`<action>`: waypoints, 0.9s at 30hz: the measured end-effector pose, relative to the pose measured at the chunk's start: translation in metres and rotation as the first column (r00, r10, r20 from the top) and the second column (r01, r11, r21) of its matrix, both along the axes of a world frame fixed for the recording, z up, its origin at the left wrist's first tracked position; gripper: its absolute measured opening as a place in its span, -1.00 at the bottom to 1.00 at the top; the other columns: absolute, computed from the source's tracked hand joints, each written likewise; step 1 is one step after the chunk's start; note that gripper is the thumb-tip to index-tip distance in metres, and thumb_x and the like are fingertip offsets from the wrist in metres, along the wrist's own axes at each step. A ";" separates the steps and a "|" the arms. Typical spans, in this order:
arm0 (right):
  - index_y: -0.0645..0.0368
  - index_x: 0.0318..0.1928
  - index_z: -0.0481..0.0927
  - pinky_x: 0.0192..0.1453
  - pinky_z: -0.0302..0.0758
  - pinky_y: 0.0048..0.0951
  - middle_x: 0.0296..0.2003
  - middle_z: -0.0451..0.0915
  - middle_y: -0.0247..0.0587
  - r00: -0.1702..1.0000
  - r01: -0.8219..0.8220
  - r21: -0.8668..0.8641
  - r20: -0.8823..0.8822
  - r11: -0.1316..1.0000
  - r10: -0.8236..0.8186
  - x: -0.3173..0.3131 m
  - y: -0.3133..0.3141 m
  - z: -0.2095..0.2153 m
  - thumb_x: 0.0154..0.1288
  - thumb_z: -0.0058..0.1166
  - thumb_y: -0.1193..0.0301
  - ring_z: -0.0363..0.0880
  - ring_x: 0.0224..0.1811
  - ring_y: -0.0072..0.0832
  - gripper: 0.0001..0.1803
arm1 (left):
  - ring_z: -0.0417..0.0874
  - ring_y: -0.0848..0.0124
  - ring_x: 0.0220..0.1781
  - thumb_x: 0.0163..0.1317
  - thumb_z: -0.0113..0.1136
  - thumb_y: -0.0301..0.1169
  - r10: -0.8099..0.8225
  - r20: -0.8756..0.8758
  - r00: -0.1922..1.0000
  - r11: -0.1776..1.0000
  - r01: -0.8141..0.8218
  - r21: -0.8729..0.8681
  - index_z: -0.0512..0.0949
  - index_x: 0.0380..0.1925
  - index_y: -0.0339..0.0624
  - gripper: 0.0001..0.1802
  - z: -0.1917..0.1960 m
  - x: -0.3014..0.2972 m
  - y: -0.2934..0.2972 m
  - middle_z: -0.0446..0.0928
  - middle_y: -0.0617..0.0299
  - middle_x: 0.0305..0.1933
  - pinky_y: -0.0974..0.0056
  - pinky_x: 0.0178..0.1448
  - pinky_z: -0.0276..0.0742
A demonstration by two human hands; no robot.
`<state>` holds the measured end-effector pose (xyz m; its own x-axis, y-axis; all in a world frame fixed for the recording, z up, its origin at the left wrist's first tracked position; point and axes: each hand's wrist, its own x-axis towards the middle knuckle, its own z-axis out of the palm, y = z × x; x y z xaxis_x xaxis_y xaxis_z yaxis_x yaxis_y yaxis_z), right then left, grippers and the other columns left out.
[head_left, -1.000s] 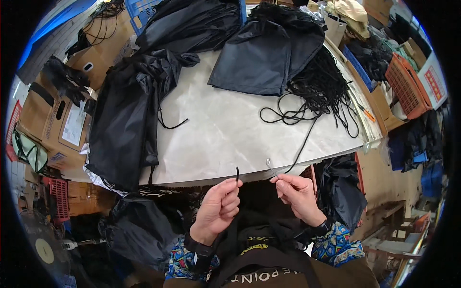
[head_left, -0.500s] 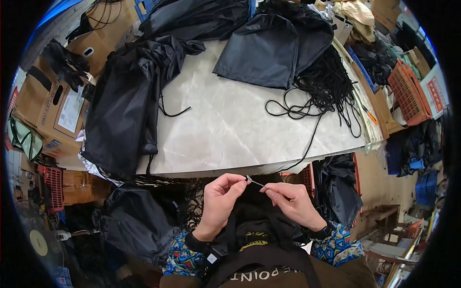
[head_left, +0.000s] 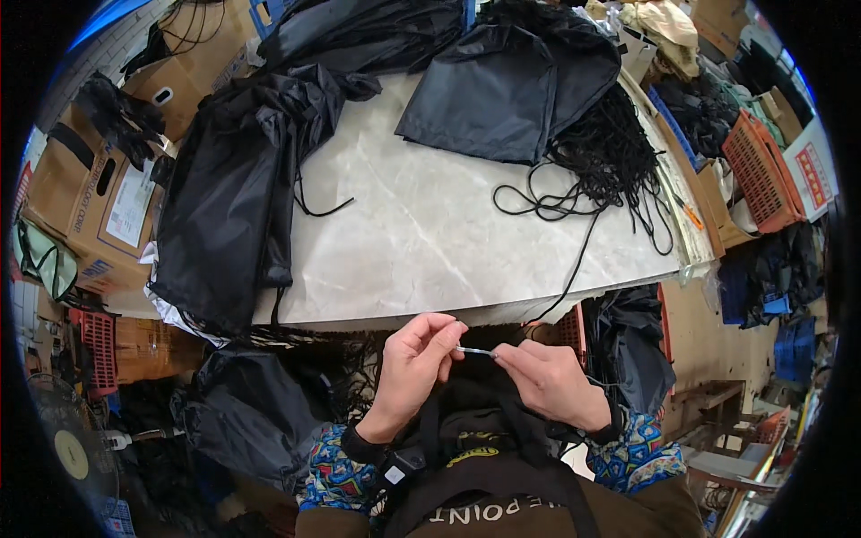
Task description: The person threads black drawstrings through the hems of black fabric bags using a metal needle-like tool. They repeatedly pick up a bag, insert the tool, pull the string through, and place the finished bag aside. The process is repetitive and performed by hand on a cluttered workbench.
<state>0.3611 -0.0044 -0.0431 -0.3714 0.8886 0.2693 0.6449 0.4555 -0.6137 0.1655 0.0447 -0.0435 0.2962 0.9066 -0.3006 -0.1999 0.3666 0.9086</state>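
Note:
A thin, shiny metal rod [head_left: 477,351] spans the gap between my hands, just off the table's near edge. My right hand [head_left: 552,381] pinches its right end between thumb and fingers. The other end meets the fingertips of my left hand [head_left: 411,363], which are closed in a pinch. A small dark bit shows at the left fingertips, too small to name. Beyond my hands, black drawstring bags [head_left: 229,197] hang over the table's left side. More black fabric bags [head_left: 484,90] lie at the back right, beside a heap of black cords [head_left: 610,157].
The pale table [head_left: 386,242] stands in front of me, one cord trailing over its near edge. Cardboard boxes [head_left: 99,211] are at the left, near a fan [head_left: 73,448]. An orange basket [head_left: 762,170] stands at the right. Black fabric [head_left: 256,412] is piled below the table.
The metal rod now shows brighter and lies nearly level between my hands. My left fingers have moved slightly up and curled more; my right hand has turned a little over the rod.

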 end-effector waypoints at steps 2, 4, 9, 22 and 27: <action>0.07 -0.29 0.57 -0.50 0.41 -0.37 -0.54 0.44 -0.25 0.997 -0.078 0.065 0.016 0.995 0.077 0.004 -0.005 0.004 -0.09 0.15 0.56 0.48 -0.52 -0.34 -0.74 | 0.36 0.67 -0.61 0.33 0.05 -0.41 0.115 -0.147 0.982 0.978 -0.086 0.190 0.51 -0.25 -0.34 -0.82 0.001 0.006 0.010 0.46 0.34 -0.54 0.51 -0.56 0.26; 0.06 -0.31 0.60 -0.26 0.43 -0.38 -0.35 0.52 -0.28 0.980 -0.194 0.236 -0.003 0.952 0.201 0.006 -0.008 0.019 -0.12 0.17 0.53 0.49 -0.29 -0.36 -0.74 | 0.41 0.68 -0.56 0.32 0.06 -0.41 0.210 -0.328 0.921 0.922 -0.075 0.381 0.50 -0.28 -0.36 -0.81 -0.005 0.011 0.031 0.43 0.35 -0.59 0.48 -0.52 0.30; 0.11 -0.45 0.60 0.18 0.22 -0.17 0.13 0.43 0.03 0.924 -0.181 0.319 -0.268 0.930 0.272 0.014 -0.016 0.057 -0.09 0.27 0.44 0.29 0.22 -0.01 -0.86 | 0.56 0.03 -0.45 0.28 0.01 -0.38 0.164 -0.580 0.798 0.716 0.308 0.626 0.50 -0.37 -0.25 -0.83 -0.038 0.068 0.060 0.52 -0.03 -0.50 0.12 -0.39 0.44; 0.40 -0.16 0.46 -0.53 0.22 -0.61 -0.27 0.51 -0.02 0.405 -0.478 -0.222 -0.914 0.850 -0.011 0.070 -0.016 0.054 0.41 -0.15 0.53 0.25 -0.58 -0.67 -0.83 | 0.33 0.57 -0.68 0.26 0.15 -0.25 0.266 0.497 0.826 0.853 0.038 -0.520 0.41 -0.53 -0.14 -0.73 -0.078 0.189 0.236 0.40 0.31 -0.61 0.44 -0.66 0.22; 0.31 -0.17 0.47 -0.53 0.16 -0.70 -0.36 0.47 -0.32 0.516 -0.136 -0.511 -0.768 0.849 -0.380 0.080 -0.018 0.037 0.41 -0.16 0.48 0.24 -0.58 -0.74 -0.84 | 0.39 0.53 -0.63 0.25 0.15 -0.33 0.264 0.172 0.949 0.961 -0.243 -0.134 0.39 -0.53 -0.16 -0.76 -0.040 0.166 0.195 0.41 0.31 -0.54 0.44 -0.57 0.32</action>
